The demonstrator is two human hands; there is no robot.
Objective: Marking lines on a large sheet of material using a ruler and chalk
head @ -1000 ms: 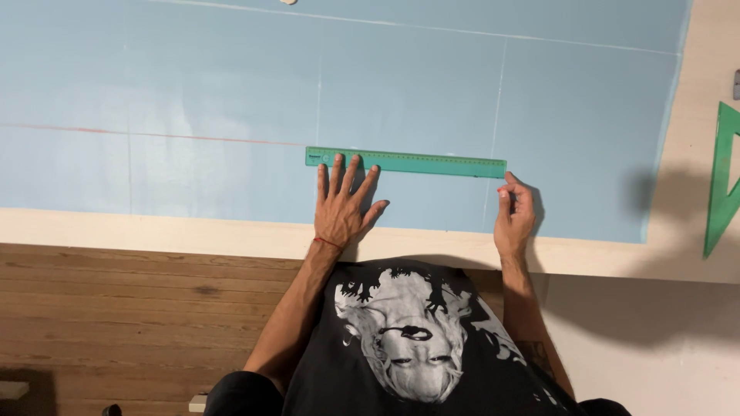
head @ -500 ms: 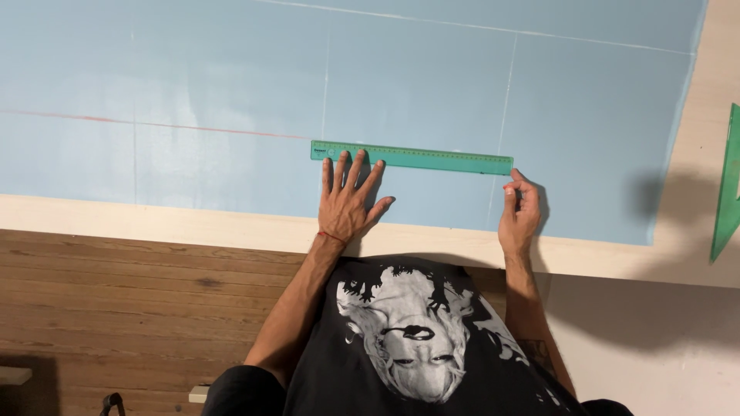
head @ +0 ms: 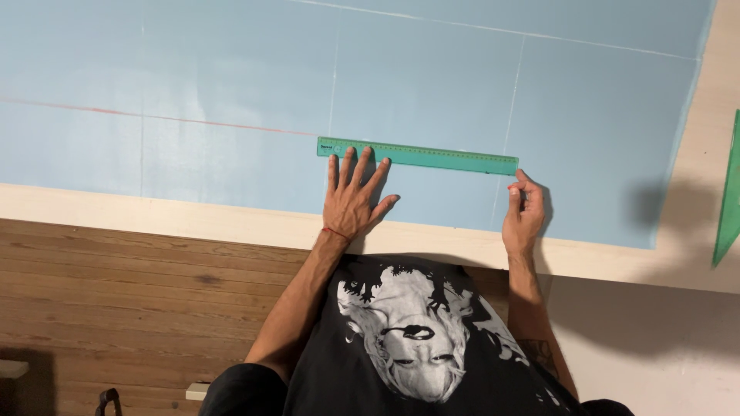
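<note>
A long green ruler (head: 432, 156) lies flat on a large light blue sheet (head: 231, 69) spread over a pale tabletop. My left hand (head: 351, 202) is flat on the sheet with its fingers spread, and the fingertips press on the ruler's left part. My right hand (head: 524, 212) rests at the ruler's right end. Its fingers are curled and its thumb and forefinger pinch what looks like a small red piece. A thin red line (head: 154, 118) runs across the sheet from the left up to the ruler's left end.
Pale chalk lines (head: 512, 85) cross the sheet upright and along its top. A green set square (head: 728, 192) lies on the bare tabletop at the far right. The table's front edge (head: 154, 216) runs below my hands, with a wooden floor (head: 116, 300) beneath.
The view has drifted slightly, so everything sits a little further right and up. Both hands and the ruler keep their places on the sheet.
</note>
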